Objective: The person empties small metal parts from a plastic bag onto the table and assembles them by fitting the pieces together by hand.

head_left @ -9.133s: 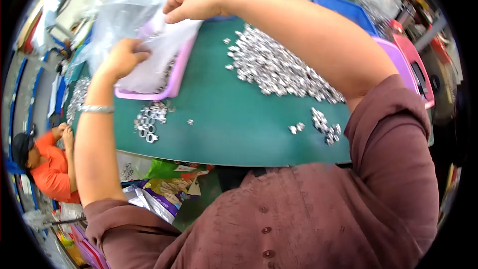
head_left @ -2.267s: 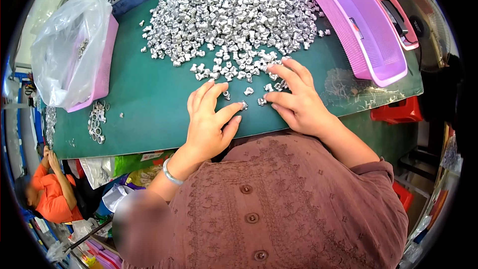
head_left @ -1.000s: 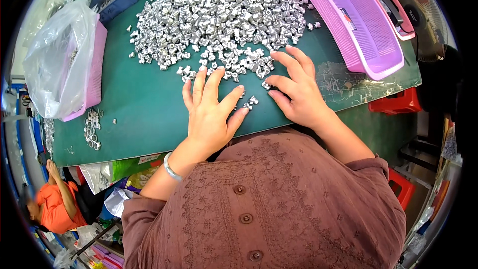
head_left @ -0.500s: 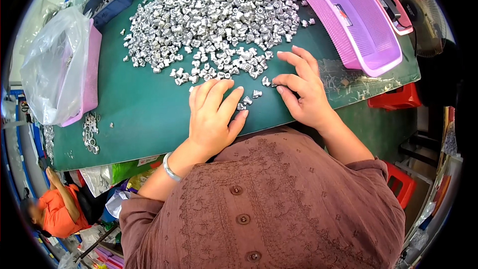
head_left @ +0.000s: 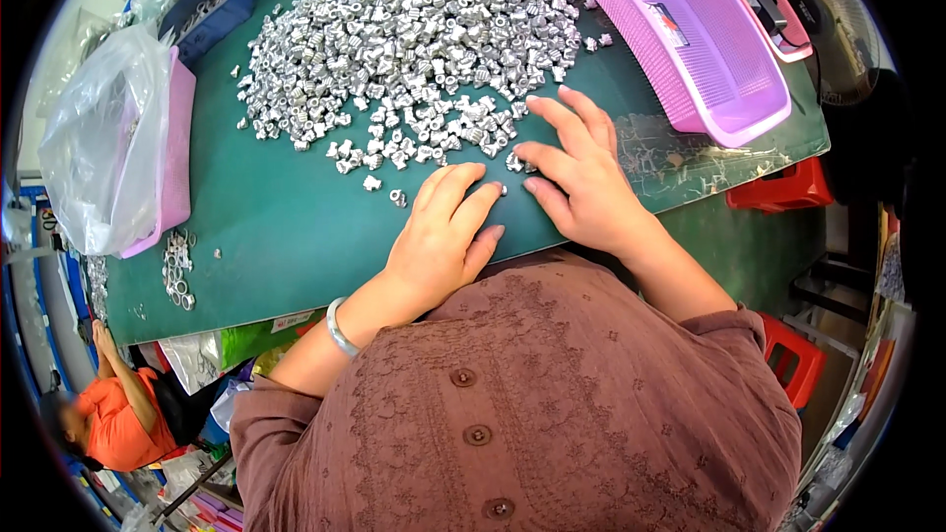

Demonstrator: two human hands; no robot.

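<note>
A large heap of small silvery metal fittings (head_left: pixel 414 34), ribbed and hollow, covers the far middle of the green table. Just short of its near edge, my left hand (head_left: pixel 439 241) rests low over the tabletop, palm down, fingers apart. One loose fitting (head_left: pixel 398 198) lies left of its fingertips, and another (head_left: pixel 504 190) sits between the two hands. My right hand (head_left: pixel 591 182) is open, its thumb and fingers spread. Its index fingertip is at a couple of fittings (head_left: pixel 514 164), touching or nearly so. What lies under my left fingers is hidden.
A purple mesh basket (head_left: pixel 705 59) stands at the far right, beside a fan (head_left: pixel 828 25). To the left are a bag-lined pink basket (head_left: pixel 177 148), a blue bin (head_left: pixel 212 5) and some metal rings (head_left: pixel 177 271). A person in orange (head_left: pixel 118 419) is at lower left.
My left hand has moved right and slightly nearer me, and two loose fittings now show left of it. The right hand has shifted slightly left. Fewer fittings show between the hands.
</note>
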